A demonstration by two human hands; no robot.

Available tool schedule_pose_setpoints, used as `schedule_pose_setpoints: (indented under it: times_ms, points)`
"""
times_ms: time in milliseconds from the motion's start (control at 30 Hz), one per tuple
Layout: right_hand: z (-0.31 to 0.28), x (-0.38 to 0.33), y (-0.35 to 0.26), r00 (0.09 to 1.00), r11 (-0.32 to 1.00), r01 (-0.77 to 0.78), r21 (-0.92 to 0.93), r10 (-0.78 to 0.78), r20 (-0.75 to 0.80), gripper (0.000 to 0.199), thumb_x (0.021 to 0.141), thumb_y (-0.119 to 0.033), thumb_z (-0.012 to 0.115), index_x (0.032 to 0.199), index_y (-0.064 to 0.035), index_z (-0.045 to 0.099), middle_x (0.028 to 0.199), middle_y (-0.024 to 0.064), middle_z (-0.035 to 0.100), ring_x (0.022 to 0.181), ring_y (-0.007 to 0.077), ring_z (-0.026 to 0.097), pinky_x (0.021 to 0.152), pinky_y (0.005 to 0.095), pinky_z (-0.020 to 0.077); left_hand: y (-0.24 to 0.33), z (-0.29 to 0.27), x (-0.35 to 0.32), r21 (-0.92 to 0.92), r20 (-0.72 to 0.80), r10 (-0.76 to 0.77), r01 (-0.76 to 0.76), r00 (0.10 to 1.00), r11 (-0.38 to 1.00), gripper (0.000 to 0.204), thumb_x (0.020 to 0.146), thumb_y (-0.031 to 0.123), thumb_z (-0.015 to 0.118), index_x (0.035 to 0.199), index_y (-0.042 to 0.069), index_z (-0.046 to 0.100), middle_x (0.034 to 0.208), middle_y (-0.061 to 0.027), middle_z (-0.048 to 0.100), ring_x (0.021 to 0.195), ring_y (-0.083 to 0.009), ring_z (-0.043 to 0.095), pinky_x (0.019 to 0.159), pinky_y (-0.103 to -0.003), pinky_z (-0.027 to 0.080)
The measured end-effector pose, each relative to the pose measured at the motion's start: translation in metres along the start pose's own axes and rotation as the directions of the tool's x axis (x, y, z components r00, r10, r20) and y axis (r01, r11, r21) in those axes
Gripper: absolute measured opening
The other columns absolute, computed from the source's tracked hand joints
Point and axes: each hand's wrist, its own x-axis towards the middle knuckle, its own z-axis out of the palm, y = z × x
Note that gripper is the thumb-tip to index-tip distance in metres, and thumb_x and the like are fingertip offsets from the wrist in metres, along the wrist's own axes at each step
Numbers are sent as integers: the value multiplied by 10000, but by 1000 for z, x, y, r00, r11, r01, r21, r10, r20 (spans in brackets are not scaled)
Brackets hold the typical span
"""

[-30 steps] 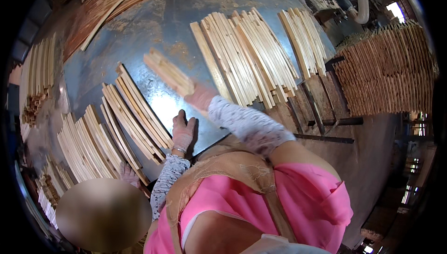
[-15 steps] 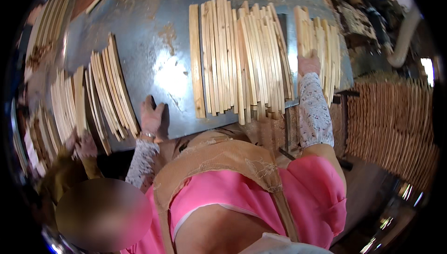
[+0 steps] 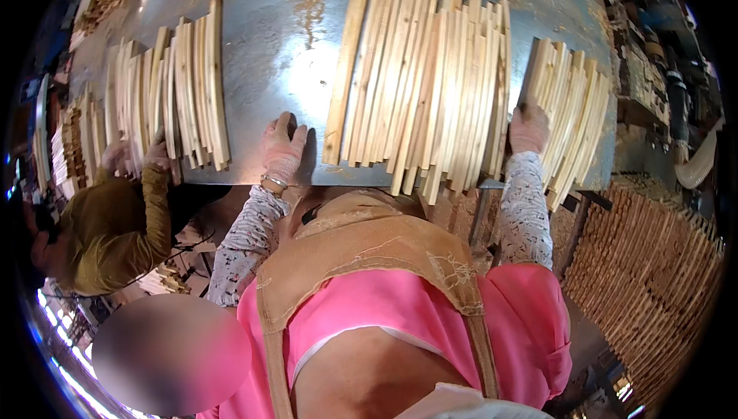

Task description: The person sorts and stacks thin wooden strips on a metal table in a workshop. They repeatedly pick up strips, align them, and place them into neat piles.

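Note:
My left hand [image 3: 284,151], in a thin pale glove with dark fingertips, lies on the metal tabletop [image 3: 257,96] near its front edge. Its thumb stands apart from the fingers, and nothing is in it. To its right a wide row of pale wooden strips [image 3: 427,73] lies side by side with uneven ends. My right hand [image 3: 529,128], gloved too, is closed around the near end of the leftmost wooden strip [image 3: 536,73] in a smaller group at the right. That strip shows a shaded side; my fingers are partly hidden.
More strips [image 3: 196,81] lie on the left of the table. A co-worker in an olive sleeve [image 3: 157,211] has both hands at strips there. Stacked wood [image 3: 642,257] stands at the lower right beyond the table corner. A ribbed hose [image 3: 699,157] hangs at the far right.
The whole view has turned and shifted, so the table sits differently in it. My left hand remains on the tabletop, and my right hand remains at the left side of the right-hand group.

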Motion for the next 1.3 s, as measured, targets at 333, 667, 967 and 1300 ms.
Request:
schedule_pose_setpoints:
  times_ms: [333,667,967,1300]
  points:
    - [64,48,-13,948,905,-187,382,65,311,745,1050,-548,502,1582,-27,528,1513,278,612,1363,419,618,1170,404,459,79,66,-3,-635,-25,220,-185,975,750,843,907,456,756,1592,39,496,1555,-267,517,1416,-434,527,1205,-466,429]
    - [64,30,-71,938,766,-169,620,-67,339,709,1021,-478,665,1485,55,599,1420,271,688,1318,394,660,1150,413,488,41,52,3,-533,108,55,11,993,846,578,956,246,659,1468,-19,612,1297,-270,698,1221,-375,655,1093,-456,497]
    - [66,44,-84,765,803,-112,585,-306,566,917,934,-582,689,1614,-5,479,1544,296,583,1441,395,567,1219,426,435,-31,41,28,-560,259,-114,245,959,791,606,992,265,752,1497,-26,588,1376,-164,724,1193,-227,707,1010,-342,557]
    - [42,51,-56,939,509,-160,846,-185,289,729,938,-361,716,1506,75,574,1225,220,756,1072,255,722,977,347,562,126,-18,-34,-593,-153,233,-278,960,756,694,977,276,766,1548,-40,532,1555,-250,575,1359,-346,627,1139,-383,515]
